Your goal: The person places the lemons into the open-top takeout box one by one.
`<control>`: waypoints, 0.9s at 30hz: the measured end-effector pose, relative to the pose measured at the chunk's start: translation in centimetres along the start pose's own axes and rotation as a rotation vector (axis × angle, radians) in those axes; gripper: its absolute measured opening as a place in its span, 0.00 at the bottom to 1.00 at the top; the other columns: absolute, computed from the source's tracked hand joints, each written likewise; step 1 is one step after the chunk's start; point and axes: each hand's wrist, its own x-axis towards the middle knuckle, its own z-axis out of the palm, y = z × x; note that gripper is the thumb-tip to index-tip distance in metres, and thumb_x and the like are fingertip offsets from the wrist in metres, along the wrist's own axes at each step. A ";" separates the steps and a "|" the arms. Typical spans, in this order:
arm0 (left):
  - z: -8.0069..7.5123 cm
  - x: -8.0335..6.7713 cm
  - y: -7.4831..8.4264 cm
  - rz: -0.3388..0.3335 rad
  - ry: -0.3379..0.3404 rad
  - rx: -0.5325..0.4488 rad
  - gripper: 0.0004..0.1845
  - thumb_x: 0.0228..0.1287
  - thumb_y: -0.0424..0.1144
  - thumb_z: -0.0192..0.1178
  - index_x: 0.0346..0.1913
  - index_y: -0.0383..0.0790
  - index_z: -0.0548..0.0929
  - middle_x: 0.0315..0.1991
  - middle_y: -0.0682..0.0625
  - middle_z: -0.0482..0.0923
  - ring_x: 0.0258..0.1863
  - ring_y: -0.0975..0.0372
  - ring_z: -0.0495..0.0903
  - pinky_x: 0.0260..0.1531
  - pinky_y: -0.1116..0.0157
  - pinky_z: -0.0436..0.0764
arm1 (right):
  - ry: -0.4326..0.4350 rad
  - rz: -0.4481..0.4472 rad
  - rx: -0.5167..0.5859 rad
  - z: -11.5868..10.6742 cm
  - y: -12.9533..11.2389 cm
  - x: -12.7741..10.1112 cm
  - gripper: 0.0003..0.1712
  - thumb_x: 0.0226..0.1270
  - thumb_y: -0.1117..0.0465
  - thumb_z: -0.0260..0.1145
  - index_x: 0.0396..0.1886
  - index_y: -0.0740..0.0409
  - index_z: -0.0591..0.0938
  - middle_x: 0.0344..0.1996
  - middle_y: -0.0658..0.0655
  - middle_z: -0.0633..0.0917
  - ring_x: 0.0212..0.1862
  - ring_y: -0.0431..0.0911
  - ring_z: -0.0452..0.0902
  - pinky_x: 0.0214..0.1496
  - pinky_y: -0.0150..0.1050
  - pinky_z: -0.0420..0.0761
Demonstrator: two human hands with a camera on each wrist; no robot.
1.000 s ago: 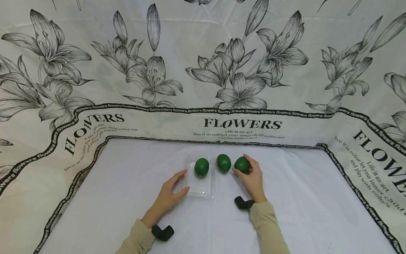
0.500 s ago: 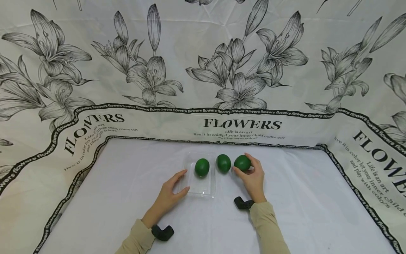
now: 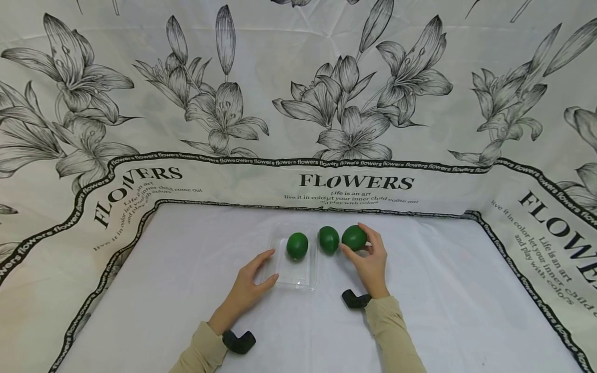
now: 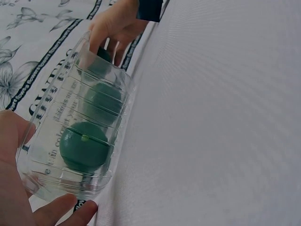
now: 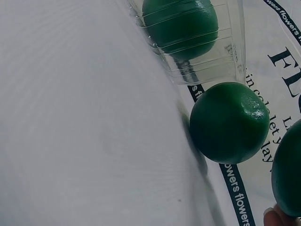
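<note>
In the head view, my right hand [image 3: 370, 256] pinches a dark green lime [image 3: 354, 238] between thumb and fingers. Just left of it, a second lime [image 3: 328, 240] rests on the white cloth, beside a clear plastic box [image 3: 311, 277]. Inside that box, toward its far end, sits a third lime [image 3: 297, 246]. My left hand [image 3: 248, 284] is at the box's left side, thumb and fingers spread and touching its edge. From the left wrist, fingertips [image 4: 60, 208] show at the box's near end. From the right wrist, a fingertip [image 5: 277, 217] supports the held lime [image 5: 289, 169].
A white cloth [image 3: 448, 300] covers the table. Behind it rises a hanging fabric [image 3: 280, 129] printed with lilies and lettering, its black border running along the table's back edge. Each wrist wears a black camera mount, one [image 3: 239, 342] left and one [image 3: 356, 299] right.
My right hand has shifted slightly left and away from me with the lime, which now sits closer to the middle one. My left hand and the box have stayed put.
</note>
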 end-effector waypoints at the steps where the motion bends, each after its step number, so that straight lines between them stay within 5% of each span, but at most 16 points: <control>1: 0.0 0.0 0.0 -0.002 -0.002 -0.002 0.32 0.62 0.35 0.68 0.68 0.35 0.72 0.67 0.45 0.73 0.65 0.51 0.73 0.65 0.49 0.70 | -0.003 -0.001 0.000 0.0 -0.1 0.0 0.39 0.48 0.73 0.79 0.63 0.69 0.75 0.55 0.70 0.77 0.49 0.53 0.73 0.42 0.31 0.79; 27: -0.1 0.0 0.0 -0.013 -0.002 -0.016 0.31 0.62 0.36 0.69 0.68 0.36 0.72 0.66 0.45 0.73 0.64 0.50 0.73 0.65 0.47 0.69 | 0.002 -0.080 0.036 0.9 -0.6 0.1 0.39 0.47 0.74 0.80 0.62 0.69 0.76 0.56 0.70 0.77 0.52 0.54 0.74 0.46 0.31 0.78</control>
